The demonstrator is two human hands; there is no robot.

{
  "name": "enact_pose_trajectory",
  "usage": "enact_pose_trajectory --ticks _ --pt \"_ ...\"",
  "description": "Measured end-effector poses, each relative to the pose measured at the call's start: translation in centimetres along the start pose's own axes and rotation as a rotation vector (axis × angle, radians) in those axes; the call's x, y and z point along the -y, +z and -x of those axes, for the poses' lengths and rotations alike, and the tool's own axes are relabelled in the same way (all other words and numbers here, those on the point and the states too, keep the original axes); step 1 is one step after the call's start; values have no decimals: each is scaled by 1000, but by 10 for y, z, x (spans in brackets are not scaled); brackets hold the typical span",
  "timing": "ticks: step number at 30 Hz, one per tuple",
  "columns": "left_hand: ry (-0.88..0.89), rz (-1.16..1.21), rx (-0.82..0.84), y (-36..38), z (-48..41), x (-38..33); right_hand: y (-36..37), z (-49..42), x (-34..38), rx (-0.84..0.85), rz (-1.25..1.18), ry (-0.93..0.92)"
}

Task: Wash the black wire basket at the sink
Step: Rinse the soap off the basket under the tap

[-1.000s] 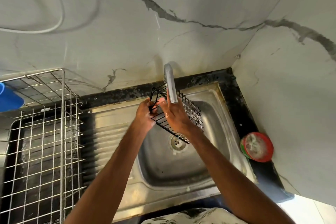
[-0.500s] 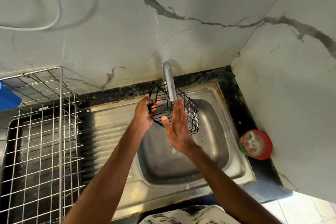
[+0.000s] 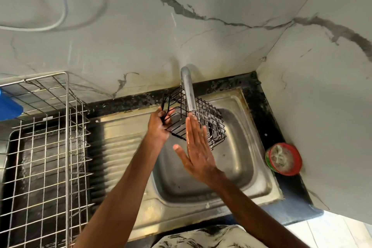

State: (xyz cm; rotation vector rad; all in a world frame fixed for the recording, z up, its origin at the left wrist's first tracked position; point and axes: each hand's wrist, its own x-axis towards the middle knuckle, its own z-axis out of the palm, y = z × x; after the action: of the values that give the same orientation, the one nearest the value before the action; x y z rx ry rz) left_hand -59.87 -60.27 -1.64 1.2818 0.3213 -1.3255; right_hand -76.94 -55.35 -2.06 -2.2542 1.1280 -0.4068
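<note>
The black wire basket point(image 3: 209, 119) hangs tilted over the steel sink point(image 3: 241, 147), right under the tap spout point(image 3: 189, 92). My left hand point(image 3: 159, 127) grips the basket's left end, fingers curled round its wires. My right hand point(image 3: 196, 153) is held flat with straight fingers just in front of the basket's near side, fingertips at the wires below the spout. Both hands look wet.
A tall steel wire dish rack point(image 3: 46, 157) stands on the drainboard at the left, with a blue item point(image 3: 9, 104) behind it. A round red-rimmed tub point(image 3: 284, 159) sits on the black counter right of the sink. Marble walls close the back and right.
My right hand has come off the basket and drawn back toward me with its fingers straightened. The basket has turned in my left hand, from lying flatter to more upright under the tap.
</note>
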Motion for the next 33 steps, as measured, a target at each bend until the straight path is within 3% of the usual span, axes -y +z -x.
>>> enact_pose_trajectory --ticks 9,12,15,18,23,27,29,33 --pt "10 149 -104 2 1 12 -40 -77 -8 94 -207 249" --pt "21 204 -67 -7 -2 17 -37 -73 7 142 -81 126" --pt "19 219 -73 -17 4 21 -32 -38 12 109 -113 -94" --pt "18 212 -83 -19 19 26 -27 -14 3 91 -121 -136" --pt "7 258 -120 -20 24 22 -24 -49 -31 187 -214 194" --pt "57 252 -100 -21 23 20 -22 -50 -53 255 -191 345" --pt "72 232 -106 -24 23 23 -23 -32 -38 274 -183 281" --pt "73 252 -77 -33 22 21 -25 -5 6 182 -195 -51"
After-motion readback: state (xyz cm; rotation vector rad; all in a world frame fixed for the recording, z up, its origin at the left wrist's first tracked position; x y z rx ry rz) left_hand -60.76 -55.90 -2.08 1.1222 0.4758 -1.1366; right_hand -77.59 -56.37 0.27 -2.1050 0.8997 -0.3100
